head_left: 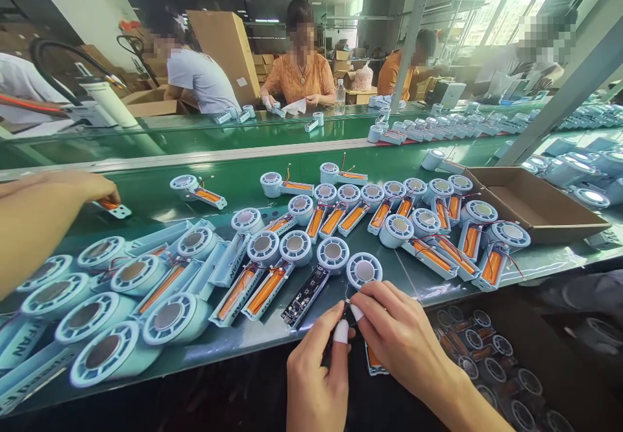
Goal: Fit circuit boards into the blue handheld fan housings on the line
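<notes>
At the bench's front edge, my left hand point(318, 360) is closed on a narrow black circuit board point(346, 315), mostly covered by the fingers. My right hand point(396, 325) pinches at the board's upper end, where a thin wire shows; what lies between its fingertips is hidden. White covers sit on some fingertips. Just beyond is a light blue handheld fan point(365, 270), its handle partly hidden by my right hand, with an orange battery point(374, 359) visible below. To the left, another fan point(333, 255) has a black circuit board point(305, 296) lying along its handle.
Many fans with open handles and orange batteries point(269, 289) cover the bench. A co-worker's arm point(43, 215) reaches in from the left over the green belt point(233, 159). A cardboard box point(559, 224) stands at right; more fans point(491, 360) lie below. Several people sit opposite.
</notes>
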A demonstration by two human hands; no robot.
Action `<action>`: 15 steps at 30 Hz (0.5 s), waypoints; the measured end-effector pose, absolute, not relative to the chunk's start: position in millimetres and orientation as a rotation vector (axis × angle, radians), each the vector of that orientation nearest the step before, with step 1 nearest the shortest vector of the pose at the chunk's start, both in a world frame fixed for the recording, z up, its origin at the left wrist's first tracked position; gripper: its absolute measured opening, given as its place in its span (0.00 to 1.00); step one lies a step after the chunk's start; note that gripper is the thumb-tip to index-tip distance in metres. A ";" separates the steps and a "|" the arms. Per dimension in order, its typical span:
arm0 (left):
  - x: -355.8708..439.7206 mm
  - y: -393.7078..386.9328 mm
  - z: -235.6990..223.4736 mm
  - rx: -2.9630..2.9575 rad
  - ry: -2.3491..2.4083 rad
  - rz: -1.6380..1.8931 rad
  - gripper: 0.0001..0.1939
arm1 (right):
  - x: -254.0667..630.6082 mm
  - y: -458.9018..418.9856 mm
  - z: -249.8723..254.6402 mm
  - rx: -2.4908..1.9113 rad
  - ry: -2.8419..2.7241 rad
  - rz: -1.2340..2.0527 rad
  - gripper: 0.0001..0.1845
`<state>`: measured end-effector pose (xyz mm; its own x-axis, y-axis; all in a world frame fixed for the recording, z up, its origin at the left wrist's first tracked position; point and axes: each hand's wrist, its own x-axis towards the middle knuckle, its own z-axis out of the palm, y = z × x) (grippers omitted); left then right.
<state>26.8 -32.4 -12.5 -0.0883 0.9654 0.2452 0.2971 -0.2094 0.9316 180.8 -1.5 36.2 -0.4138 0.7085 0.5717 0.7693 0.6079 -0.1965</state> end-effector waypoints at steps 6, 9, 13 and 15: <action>11.5 -18.5 2.9 1.509 1.194 1.227 0.14 | 191.5 -0.2 43.7 -1.223 -2.211 0.279 0.15; 9.5 -14.8 9.8 1.534 1.143 1.237 0.13 | 196.2 1.9 46.7 -1.171 -2.228 0.452 0.14; 9.3 -13.8 11.0 1.558 1.140 1.189 0.13 | 196.0 5.4 45.7 -1.157 -2.146 0.516 0.12; 9.0 -13.6 8.7 1.594 1.181 1.148 0.14 | 196.6 6.5 47.3 -1.186 -2.067 0.598 0.11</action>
<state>9.0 -13.6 8.7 0.1422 0.9712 0.1913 0.2189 -0.2194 0.9508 196.6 6.5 47.3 -0.3610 0.8747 0.3234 0.5671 0.4812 -0.6685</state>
